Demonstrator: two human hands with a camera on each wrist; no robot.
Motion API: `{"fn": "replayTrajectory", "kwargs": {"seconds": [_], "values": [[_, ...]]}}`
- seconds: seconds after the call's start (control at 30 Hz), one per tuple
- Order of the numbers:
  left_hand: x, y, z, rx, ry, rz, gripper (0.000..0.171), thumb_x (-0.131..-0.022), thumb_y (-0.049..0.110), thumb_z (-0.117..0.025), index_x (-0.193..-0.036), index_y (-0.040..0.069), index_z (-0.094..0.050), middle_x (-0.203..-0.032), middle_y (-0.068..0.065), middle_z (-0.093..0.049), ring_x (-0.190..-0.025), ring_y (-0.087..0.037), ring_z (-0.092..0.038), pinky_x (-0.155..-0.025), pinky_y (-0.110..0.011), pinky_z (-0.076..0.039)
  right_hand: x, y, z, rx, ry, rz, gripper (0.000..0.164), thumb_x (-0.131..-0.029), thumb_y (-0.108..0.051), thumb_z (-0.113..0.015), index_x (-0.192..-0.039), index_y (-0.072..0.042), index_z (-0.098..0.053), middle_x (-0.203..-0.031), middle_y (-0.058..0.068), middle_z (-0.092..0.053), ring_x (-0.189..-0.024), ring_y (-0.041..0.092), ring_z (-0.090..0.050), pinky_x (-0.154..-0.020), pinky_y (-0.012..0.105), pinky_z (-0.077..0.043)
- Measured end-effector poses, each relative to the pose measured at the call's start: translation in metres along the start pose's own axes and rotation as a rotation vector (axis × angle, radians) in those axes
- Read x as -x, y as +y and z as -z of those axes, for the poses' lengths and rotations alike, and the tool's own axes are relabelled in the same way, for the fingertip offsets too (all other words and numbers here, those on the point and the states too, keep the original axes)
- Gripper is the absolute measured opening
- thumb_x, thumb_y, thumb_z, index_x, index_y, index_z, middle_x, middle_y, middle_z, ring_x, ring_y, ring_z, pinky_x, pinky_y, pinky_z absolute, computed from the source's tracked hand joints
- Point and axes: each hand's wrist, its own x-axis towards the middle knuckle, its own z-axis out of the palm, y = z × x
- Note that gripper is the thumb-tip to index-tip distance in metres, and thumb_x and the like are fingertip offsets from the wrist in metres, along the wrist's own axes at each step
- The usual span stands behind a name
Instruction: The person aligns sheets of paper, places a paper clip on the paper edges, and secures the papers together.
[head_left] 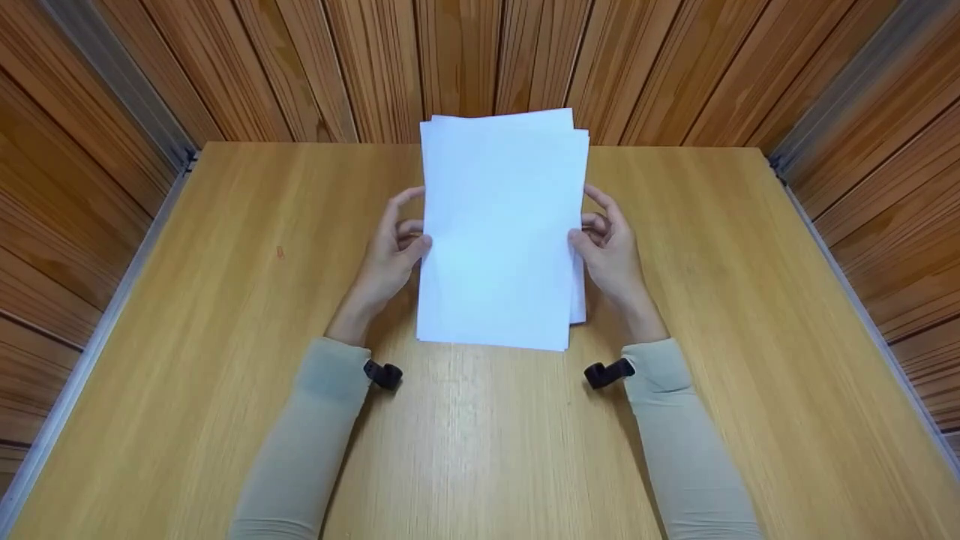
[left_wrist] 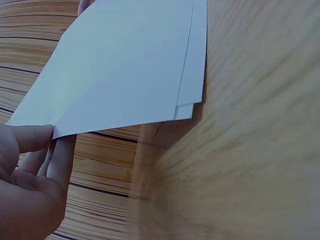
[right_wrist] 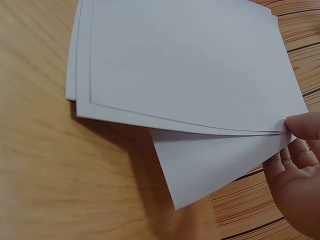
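Observation:
Several white sheets of paper (head_left: 499,232) are held up between both hands, loosely stacked with their edges out of line. My left hand (head_left: 390,251) pinches the left edge, thumb on the front face and fingers behind. On the opposite edge my right hand (head_left: 611,251) grips in the same way. In the right wrist view one lower sheet (right_wrist: 210,165) fans away from the rest of the papers (right_wrist: 190,65). The left wrist view shows the papers' (left_wrist: 125,65) lower corners offset and raised off the table. Fingertips behind the sheets are partly hidden.
A light wooden table (head_left: 195,337) lies beneath the hands, with a small reddish mark (head_left: 280,253) at the left. Wood-plank walls (head_left: 457,60) stand behind and at both sides. Each wrist wears a small black camera, one on the left (head_left: 385,375) and one on the right (head_left: 606,373).

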Motion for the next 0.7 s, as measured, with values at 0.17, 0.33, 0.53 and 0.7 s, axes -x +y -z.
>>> {"fn": "replayTrajectory", "kwargs": {"seconds": [0.17,0.33,0.53,0.7], "values": [[-0.0007,0.0017,-0.0008,-0.006,0.014,-0.041,0.065,-0.105,-0.008,-0.056,-0.161,0.021,-0.039,-0.111,-0.017,-0.072,-0.101,-0.027,-0.065,-0.081,-0.029,-0.051,0.0011,-0.0012,-0.0011,-0.013,0.014,0.038,0.065,-0.1,0.013,-0.06,-0.158,-0.01,-0.045,-0.113,0.019,-0.069,-0.098,0.023,-0.063,-0.086,0.027,-0.051],[-0.0015,0.0016,-0.0014,-0.01,0.026,-0.079,0.064,-0.105,-0.008,-0.055,-0.161,0.018,-0.039,-0.11,-0.017,-0.072,-0.097,-0.026,-0.064,-0.08,-0.029,-0.051,0.0021,-0.0036,-0.0016,-0.003,0.025,0.061,0.064,-0.1,0.011,-0.06,-0.158,-0.012,-0.046,-0.115,0.019,-0.069,-0.099,0.024,-0.061,-0.087,0.027,-0.05],[-0.0016,0.004,-0.0023,-0.032,0.035,-0.119,0.063,-0.105,-0.009,-0.056,-0.16,0.016,-0.04,-0.109,-0.017,-0.071,-0.096,-0.026,-0.062,-0.08,-0.029,-0.05,0.0022,-0.0057,-0.002,0.01,0.036,0.076,0.063,-0.101,0.01,-0.06,-0.159,-0.011,-0.045,-0.115,0.019,-0.07,-0.1,0.024,-0.062,-0.087,0.026,-0.051],[-0.0019,0.0054,-0.0028,-0.042,0.04,-0.144,0.063,-0.105,-0.009,-0.056,-0.16,0.014,-0.04,-0.11,-0.017,-0.071,-0.098,-0.025,-0.064,-0.08,-0.029,-0.05,0.0027,-0.0077,-0.0024,0.018,0.049,0.106,0.063,-0.101,0.011,-0.06,-0.159,-0.009,-0.044,-0.116,0.019,-0.07,-0.101,0.025,-0.064,-0.088,0.026,-0.052]]}}
